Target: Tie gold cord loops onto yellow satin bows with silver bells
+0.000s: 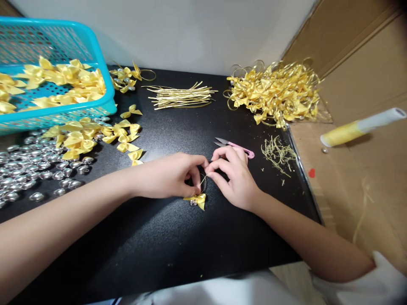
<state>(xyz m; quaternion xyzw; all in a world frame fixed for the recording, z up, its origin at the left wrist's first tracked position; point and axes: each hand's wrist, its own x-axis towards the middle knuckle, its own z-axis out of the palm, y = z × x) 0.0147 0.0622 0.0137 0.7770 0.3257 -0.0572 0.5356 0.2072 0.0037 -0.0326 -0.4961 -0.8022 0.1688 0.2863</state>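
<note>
Now a thin gold cord (pixel 203 180) is being pinched between the closed left hand (pixel 171 176) and right hand (pixel 233 178), a yellow bow (pixel 199 199) dangling just below both.

Yellow satin bow (pixel 199 200), gold cord (pixel 203 179), black speckled tabletop (pixel 178 237), turquoise mesh basket (pixel 79 38), pink-handled snips (pixel 237 147), silver beads (pixel 28 169).
</note>
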